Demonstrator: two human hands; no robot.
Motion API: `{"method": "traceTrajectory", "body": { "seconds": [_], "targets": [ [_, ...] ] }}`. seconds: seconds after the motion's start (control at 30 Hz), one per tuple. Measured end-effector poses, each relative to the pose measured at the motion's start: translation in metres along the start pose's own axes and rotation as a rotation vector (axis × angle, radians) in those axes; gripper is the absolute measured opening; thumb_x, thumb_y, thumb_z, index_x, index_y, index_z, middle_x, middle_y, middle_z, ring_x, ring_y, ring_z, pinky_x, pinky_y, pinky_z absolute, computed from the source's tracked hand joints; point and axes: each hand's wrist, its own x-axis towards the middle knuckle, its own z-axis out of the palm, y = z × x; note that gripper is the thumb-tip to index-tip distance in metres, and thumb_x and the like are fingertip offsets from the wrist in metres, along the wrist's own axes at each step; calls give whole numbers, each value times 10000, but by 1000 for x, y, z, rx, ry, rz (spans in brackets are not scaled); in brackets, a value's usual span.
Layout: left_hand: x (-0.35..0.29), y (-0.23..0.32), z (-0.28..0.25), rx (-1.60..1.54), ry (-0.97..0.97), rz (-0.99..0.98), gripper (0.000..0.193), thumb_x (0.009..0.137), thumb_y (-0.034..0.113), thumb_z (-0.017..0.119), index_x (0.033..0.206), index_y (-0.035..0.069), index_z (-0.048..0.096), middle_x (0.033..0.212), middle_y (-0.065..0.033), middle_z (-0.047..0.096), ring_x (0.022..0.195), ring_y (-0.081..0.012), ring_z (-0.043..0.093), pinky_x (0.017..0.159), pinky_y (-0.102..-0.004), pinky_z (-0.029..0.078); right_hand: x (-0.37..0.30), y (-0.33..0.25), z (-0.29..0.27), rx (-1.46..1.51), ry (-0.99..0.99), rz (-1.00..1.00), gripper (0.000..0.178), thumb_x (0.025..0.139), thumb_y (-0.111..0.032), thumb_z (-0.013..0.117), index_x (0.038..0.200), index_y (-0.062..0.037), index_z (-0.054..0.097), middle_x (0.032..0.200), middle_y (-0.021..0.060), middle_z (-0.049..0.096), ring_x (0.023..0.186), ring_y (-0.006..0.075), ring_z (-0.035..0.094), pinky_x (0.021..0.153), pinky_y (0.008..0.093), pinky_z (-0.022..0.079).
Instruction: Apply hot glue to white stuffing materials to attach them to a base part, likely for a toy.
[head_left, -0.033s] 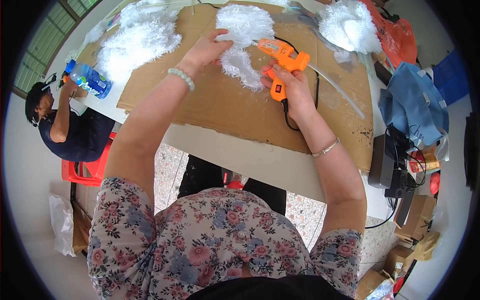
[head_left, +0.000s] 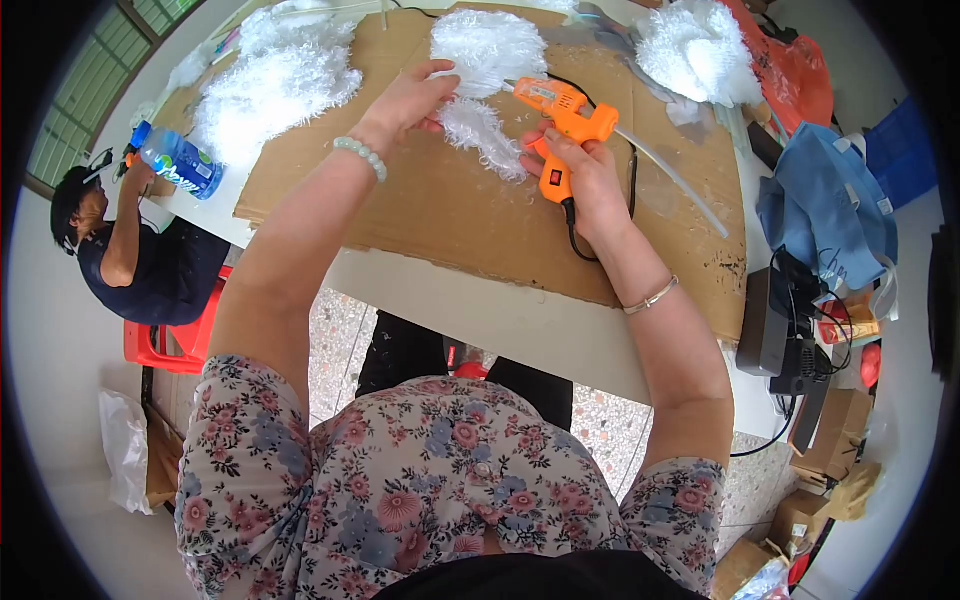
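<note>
Flat brown cardboard sheet [head_left: 420,225] lies on a white table [head_left: 480,312]. Right hand [head_left: 592,188] is closed around an orange plastic glue gun [head_left: 578,123], just beside the white fringed fluffy material [head_left: 488,48] on the cardboard; left hand [head_left: 408,100] is at that material's left edge, can't tell if pinching.

Furniture: a white counter [head_left: 480,325] spans the upper part of the view, its front edge sloping down toward the right. A red plastic stool [head_left: 140,345] stands near it at the left. Left side: a pale wall [head_left: 50,335] runs along the rim. Upper left: a window [head_left: 88,110] shows greenish panes with horizontal bars and a dark frame. Floor [head_left: 335,345]: speckled tiles with thin joints. Right side: a second pale wall [head_left: 905,440]; cardboard boxes [head_left: 838,435] stand in front. Lighting: bright and diffuse.
</note>
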Motion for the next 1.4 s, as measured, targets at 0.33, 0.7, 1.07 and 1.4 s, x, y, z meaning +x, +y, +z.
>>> {"method": "traceTrajectory", "body": {
  "seconds": [0.33, 0.7, 1.07, 1.4],
  "targets": [
    [3, -21, -1, -85, -115, 22, 619, 782, 21, 637, 1356, 72, 412, 926, -81, 603, 661, -77, 521, 550, -199, 437, -2, -7, 1, 77, 53, -138, 210, 917, -76, 482, 1098, 24, 517, 996, 127, 599, 944, 217, 610, 840, 381, 538],
    [-42, -28, -4, -236, -99, 130, 558, 734, -76, 521, 1282, 31, 501, 850, -43, 570, 662, -94, 507, 577, -219, 426, 3, -7, -23, 70, 209, -152, 204, 916, -89, 490, 1088, 18, 516, 955, 132, 612, 895, 215, 606, 805, 367, 532],
    [-54, -27, 23, -468, 81, 201, 433, 761, -78, 491, 1158, 43, 616, 810, 5, 518, 668, -53, 464, 574, -190, 385, -6, -11, -22, 24, 153, -114, 182, 897, -76, 522, 1060, 6, 533, 968, 118, 618, 833, 186, 615, 754, 330, 542],
    [-66, -13, 36, -512, 139, 176, 450, 759, -85, 492, 1157, 76, 627, 798, 11, 505, 650, -30, 440, 545, -165, 355, -14, -17, -20, -5, 101, -51, 222, 851, -46, 589, 1070, -33, 556, 977, 66, 618, 758, 130, 592, 636, 272, 514]
  ]
}}
